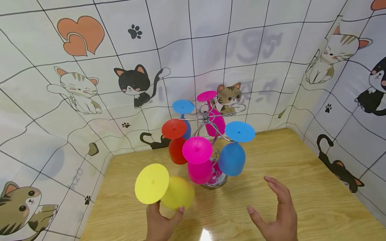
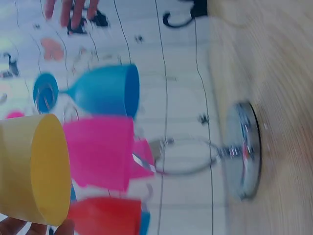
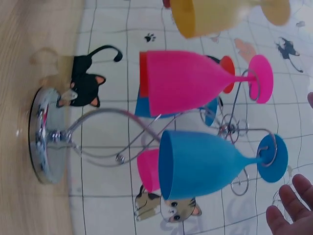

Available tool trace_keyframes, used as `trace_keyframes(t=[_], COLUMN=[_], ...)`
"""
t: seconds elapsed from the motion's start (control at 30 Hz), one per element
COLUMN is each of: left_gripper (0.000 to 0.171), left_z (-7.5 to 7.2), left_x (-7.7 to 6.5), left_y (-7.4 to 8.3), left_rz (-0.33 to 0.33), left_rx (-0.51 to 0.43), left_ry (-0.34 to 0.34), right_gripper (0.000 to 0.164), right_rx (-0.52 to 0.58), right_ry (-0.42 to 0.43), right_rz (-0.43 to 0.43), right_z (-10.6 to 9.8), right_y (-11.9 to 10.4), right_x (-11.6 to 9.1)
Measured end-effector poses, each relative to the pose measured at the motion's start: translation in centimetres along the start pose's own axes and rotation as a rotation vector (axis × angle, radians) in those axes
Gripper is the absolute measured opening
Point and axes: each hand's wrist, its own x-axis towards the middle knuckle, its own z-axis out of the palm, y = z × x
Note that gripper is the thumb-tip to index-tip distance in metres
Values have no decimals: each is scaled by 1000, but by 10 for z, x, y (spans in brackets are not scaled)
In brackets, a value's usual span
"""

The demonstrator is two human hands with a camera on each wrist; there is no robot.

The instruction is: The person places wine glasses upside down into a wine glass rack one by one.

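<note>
In the head view my left hand [image 1: 163,222] grips a yellow plastic goblet [image 1: 178,192] by its bowl, thumb and fingers on either side. The goblet is upside down and tilted, its round foot [image 1: 152,183] facing up toward the left. It stands off to the left of a chrome wire goblet rack [image 1: 206,117]. My right hand [image 1: 278,212] is at the right with thumb and fingers spread apart, holding nothing. Nearest to it on the rack hangs a blue goblet [image 1: 232,159]. In the left wrist view the yellow goblet's open mouth [image 2: 51,169] points toward the tabletop.
Also hanging upside down from the rack are a front pink goblet [image 1: 200,171], a red goblet [image 1: 177,150], a rear blue goblet [image 1: 183,107] and a rear pink goblet [image 1: 215,124]. The rack's round chrome base [image 1: 215,182] stands on a wooden table [image 1: 301,174]. Cat-patterned sheeting [image 1: 211,57] lines the back.
</note>
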Motion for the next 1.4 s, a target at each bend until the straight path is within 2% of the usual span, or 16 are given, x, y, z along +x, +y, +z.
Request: trace_keyframes(t=[0.13,0.23,0.3,0.37,0.43,0.47,0.57,0.67,0.77,0.9,0.97,1.07,1.13,1.23,1.3,1.4], left_gripper=[87,83,83,86,91,92,93,93,93,92,91,88,85,81,80,78], left_z=[14,29,40,50,58,61,69,74,78,82,83,87,89,92,93,94], left_x=[-11,-16,-18,-19,-20,-20,-23,-25,-25,-25,-25,-26,-27,-29,-30,-32], left_y=[25,38,44,51,57,59,61,57,54,54,54,53,53,53,55,57], left_rz=[-22,-38,-49,-82,-132,-162,-142,-50,4,16,27,65,92,81,21,-24], left_rx=[-70,-178,-244,-286,-290,-282,-224,-179,-190,-172,-166,-184,-207,-228,-234,-224], left_ry=[-95,-183,-251,-317,-376,-397,-413,-393,-390,-404,-403,-387,-370,-357,-361,-362], right_gripper=[76,88,96,100,102,104,102,97,91,76,69,66,67,70,74,74], right_rx=[213,317,342,289,198,148,9,-60,-78,-45,-16,22,28,33,27,2], right_ry=[-76,-194,-294,-401,-499,-541,-622,-641,-641,-649,-668,-688,-694,-686,-673,-644], right_rz=[37,92,138,208,289,355,509,610,619,647,688,724,718,721,724,714], right_z=[5,7,9,10,10,9,7,5,4,3,2,1,1,0,1,1], right_y=[-11,-11,-12,-15,-19,-22,-27,-28,-24,-18,-16,-13,-10,-8,-8,-9], right_x=[1,-7,-13,-17,-19,-20,-18,-15,-14,-14,-14,-12,-12,-11,-12,-14])
